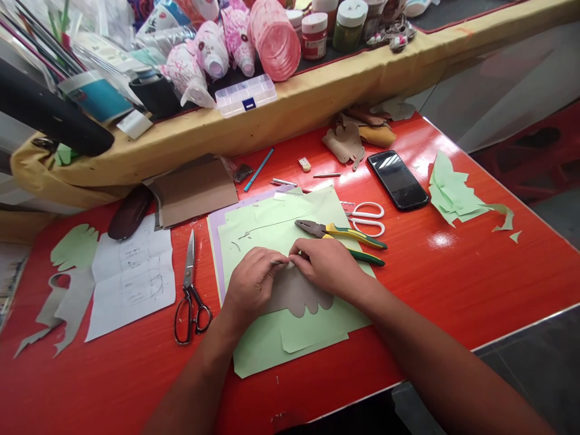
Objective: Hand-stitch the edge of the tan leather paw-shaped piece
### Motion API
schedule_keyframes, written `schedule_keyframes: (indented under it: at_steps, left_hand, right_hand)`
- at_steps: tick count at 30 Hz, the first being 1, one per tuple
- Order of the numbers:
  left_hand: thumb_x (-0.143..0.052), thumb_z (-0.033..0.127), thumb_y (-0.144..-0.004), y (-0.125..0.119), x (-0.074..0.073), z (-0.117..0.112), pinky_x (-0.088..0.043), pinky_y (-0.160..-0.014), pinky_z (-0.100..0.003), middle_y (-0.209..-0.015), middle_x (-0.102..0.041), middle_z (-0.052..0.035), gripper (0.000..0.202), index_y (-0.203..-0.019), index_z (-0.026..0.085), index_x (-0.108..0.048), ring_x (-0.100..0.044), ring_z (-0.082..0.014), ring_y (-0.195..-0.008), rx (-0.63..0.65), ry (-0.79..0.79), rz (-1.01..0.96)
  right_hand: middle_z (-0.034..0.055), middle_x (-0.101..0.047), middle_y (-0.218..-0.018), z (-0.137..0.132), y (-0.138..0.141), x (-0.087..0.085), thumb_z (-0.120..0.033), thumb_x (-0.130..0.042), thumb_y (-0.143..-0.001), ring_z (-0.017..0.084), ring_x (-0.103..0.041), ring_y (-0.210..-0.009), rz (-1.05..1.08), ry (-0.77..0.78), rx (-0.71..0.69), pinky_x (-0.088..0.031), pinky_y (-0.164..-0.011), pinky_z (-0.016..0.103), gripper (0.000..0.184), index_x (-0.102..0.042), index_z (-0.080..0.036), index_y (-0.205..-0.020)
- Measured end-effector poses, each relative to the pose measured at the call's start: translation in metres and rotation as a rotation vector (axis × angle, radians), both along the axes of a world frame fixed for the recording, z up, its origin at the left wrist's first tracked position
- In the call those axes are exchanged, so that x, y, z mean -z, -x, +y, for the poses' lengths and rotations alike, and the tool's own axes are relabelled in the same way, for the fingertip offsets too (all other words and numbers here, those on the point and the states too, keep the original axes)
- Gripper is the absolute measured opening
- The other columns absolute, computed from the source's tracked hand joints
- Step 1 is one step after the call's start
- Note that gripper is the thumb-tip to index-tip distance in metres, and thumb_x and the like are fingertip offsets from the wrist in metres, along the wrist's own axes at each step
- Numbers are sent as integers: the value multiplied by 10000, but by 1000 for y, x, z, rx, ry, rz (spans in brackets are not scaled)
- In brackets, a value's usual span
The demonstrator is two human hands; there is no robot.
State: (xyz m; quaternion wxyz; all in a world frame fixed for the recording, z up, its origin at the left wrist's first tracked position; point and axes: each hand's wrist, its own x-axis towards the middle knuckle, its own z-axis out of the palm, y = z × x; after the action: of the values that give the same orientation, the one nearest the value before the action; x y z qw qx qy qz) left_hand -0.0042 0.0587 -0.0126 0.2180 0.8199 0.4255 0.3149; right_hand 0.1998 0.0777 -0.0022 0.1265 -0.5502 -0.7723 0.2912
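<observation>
my left hand (254, 281) and right hand (324, 266) meet at the top edge of the grey paper shape (301, 300), which lies on the green paper (272, 347) on the red table (453, 272). my fingertips are pressed together, pinching that edge, so i think i am shaping it. it needs a soft, steady pinch so nothing tears; the pliers (339, 232) lie just beside my right hand.

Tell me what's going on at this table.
A person's left hand and right hand pinch the top edge of a grey cutout lying on green paper on a red table. Pliers lie just beyond the right hand, white scissors past them, black scissors left of the paper, a phone off to the right.
</observation>
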Motion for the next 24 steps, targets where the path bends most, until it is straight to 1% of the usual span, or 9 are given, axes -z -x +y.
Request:
schedule_keyframes:
  at_steps: [5, 11, 18, 24]
  left_hand:
    - [-521, 125, -1035, 1, -3, 0, -532, -819, -342, -958, -734, -35, 182, -1055, 221, -675, -644, -191, -917, -14, -2, 14]
    - [-522, 124, -1036, -3, -4, -1, -541, -812, -346, -968, -741, -43, 185, -1066, 219, -678, -650, -191, -911, 14, -8, -1]
    - [-507, 128, -1036, -1, -4, -1, -550, -809, -347, -959, -743, -45, 197, -1055, 221, -680, -660, -196, -903, 15, -32, 34]
    - [-507, 118, -1034, -1, -3, 0, -544, -804, -343, -949, -739, -42, 199, -1051, 217, -679, -653, -194, -893, 15, -42, 43]
  right_hand:
    - [-3, -802, -870, -1, 0, -1, -305, -624, -994, 192, -682, -756, -11, 1, -2, -289, -621, 300, 156, -761, -248, -946]
    - [3, -800, -878, -1, 0, -3, -293, -615, -997, 190, -677, -760, -10, 15, -2, -296, -628, 300, 161, -757, -243, -942]
    - [-2, -799, -878, -1, 0, -2, -293, -623, -991, 190, -670, -756, -2, 22, 5, -292, -625, 297, 151, -754, -245, -934]
    - [-5, -782, -813, 0, 0, -3, -293, -623, -989, 185, -652, -723, 5, 17, -2, -281, -614, 292, 153, -755, -239, -932]
